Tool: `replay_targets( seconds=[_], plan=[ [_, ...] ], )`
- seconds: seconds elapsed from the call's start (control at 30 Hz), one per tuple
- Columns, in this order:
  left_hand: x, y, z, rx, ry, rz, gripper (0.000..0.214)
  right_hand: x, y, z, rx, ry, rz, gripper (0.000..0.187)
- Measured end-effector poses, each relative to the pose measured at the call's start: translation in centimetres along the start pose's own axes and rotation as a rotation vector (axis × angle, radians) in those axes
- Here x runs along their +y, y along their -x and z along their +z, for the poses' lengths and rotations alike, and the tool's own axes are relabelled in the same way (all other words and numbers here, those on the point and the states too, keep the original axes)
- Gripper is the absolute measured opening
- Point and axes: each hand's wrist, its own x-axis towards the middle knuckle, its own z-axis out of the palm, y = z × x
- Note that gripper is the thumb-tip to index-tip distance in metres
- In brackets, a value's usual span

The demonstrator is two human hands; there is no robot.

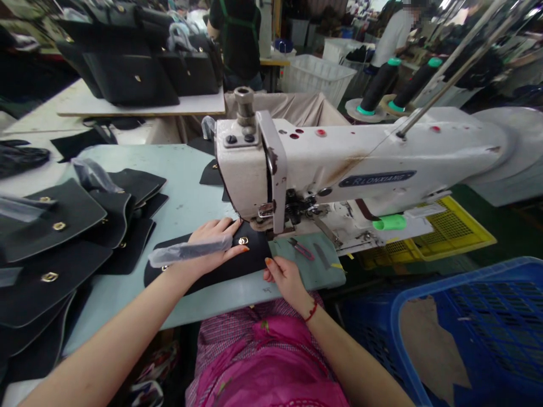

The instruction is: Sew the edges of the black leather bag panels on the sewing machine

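A black bag panel (254,257) with a gold clasp (243,241) lies flat on the pale green table, its far edge under the head of a white sewing machine (360,150). My left hand (214,243) rests on the panel with fingers spread, the thumb just below the clasp. A strip wrapped in clear plastic (190,251) lies across the panel and passes over that hand. At the panel's right edge, my right hand (284,277) is closed, thumb against curled fingers, at the corner. The needle area is hidden behind the machine head.
Stacked black panels with gold clasps (51,277) cover the table's left side. Thread snips (302,249) lie right of the panel. A blue basket (396,316) stands at right, a yellow crate (462,229) behind it. Finished-looking black bags (131,76) and a person (237,39) are beyond.
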Motion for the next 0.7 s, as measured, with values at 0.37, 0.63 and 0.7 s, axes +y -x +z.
replay_targets(
  seconds=[0.37,0.63,0.7],
  plan=[
    [-1.9,-1.6,-0.6,-0.179,0.126,0.038,0.063,-1.9,-1.1,0.5,0.009,-0.173,0.065,0.048],
    [-4.3,-3.1,0.5,-0.196,0.366,0.073,0.06,-2.7,-3.0,0.9,-0.005,-0.293,0.112,0.048],
    [-4.8,-3.4,0.7,-0.187,0.422,0.106,0.06,-2.9,-3.4,0.9,-0.009,-0.317,0.117,0.048]
  ],
)
